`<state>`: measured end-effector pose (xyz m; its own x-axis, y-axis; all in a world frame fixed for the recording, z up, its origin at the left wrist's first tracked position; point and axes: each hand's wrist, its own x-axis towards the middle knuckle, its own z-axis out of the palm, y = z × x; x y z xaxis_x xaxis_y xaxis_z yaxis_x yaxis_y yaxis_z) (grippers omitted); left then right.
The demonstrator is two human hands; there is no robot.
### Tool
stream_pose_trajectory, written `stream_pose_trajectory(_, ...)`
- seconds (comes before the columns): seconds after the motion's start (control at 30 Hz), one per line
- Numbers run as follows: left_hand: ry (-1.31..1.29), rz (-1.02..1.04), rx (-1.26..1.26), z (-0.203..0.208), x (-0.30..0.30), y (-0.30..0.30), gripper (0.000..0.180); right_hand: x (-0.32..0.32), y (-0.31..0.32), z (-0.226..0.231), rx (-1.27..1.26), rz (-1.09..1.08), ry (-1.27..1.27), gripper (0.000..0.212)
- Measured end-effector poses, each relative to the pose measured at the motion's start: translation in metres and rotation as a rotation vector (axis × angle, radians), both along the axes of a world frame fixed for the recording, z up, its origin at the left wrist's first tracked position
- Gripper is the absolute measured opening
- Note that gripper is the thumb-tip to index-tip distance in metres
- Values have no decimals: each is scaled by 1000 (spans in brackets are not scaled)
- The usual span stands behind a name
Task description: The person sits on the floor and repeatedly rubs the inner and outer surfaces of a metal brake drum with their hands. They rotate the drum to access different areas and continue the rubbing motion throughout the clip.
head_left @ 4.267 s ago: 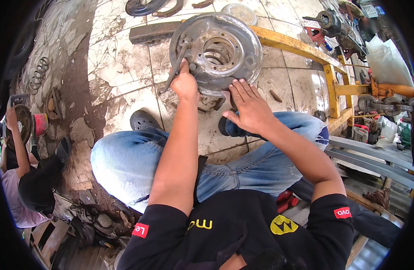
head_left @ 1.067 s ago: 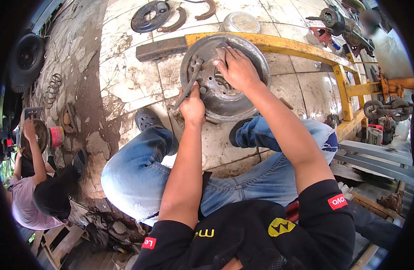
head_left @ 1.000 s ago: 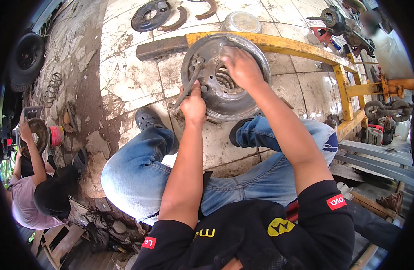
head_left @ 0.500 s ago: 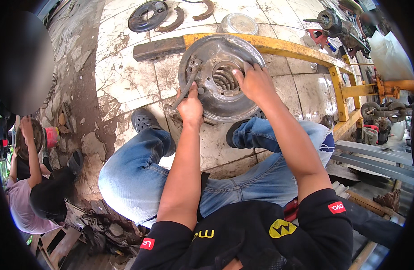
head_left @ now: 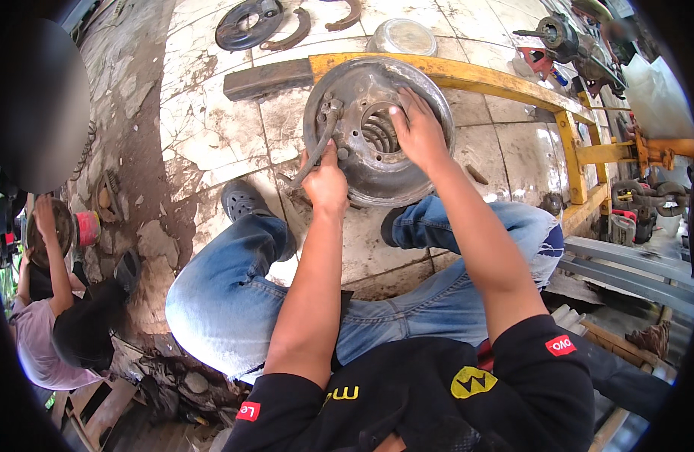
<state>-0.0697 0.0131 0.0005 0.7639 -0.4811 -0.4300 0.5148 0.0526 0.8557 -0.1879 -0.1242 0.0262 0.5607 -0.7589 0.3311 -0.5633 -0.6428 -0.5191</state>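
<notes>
A round, dished metal brake backing plate (head_left: 388,177) is tilted up between my legs, with a large centre hole and several bolt holes. A short dark brake hose (head_left: 315,153) comes off a fitting on its left side. My left hand (head_left: 327,179) is closed on the plate's near-left edge, its thumb up beside the hose. My right hand (head_left: 422,135) lies on the plate's face right of the hole, fingers stretched out and thumb at the hole's edge. A coil spring (head_left: 377,135) shows through the hole.
A yellow metal frame (head_left: 498,84) runs behind the plate and down the right. On the tiles ahead lie another backing plate (head_left: 238,34), curved brake shoes (head_left: 290,34) and a round silver lid-like part (head_left: 403,38). At far left a person (head_left: 53,331) handles a disc.
The backing plate has shifted slightly to the right. My right hand has moved left and up from the plate's right part, its fingers straighter on the face. My left hand keeps its hold.
</notes>
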Motion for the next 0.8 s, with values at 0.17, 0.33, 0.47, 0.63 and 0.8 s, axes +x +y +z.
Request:
stream_pose_trajectory(0.17, 112, -2, -98, 12, -5, 0, 18, -25, 45, -12, -58, -67, 204, 58)
stream_pose_trajectory(0.33, 51, -32, -44, 0, -3, -1, 19, -5, 17, -10, -33, -107, 166, 64)
stream_pose_trajectory(0.47, 55, -28, -47, 0, -5, 0, 21, 5, -3, -6, 47, -42, 111, 62)
stream_pose_trajectory(0.63, 43, 8, -66, 3, -8, -1, 18, -24, 47, -25, -36, -74, 180, 65)
stream_pose_trajectory(0.8, 122, -69, -12, 7, -1, -3, 17, -12, 22, -6, 25, -98, 135, 63)
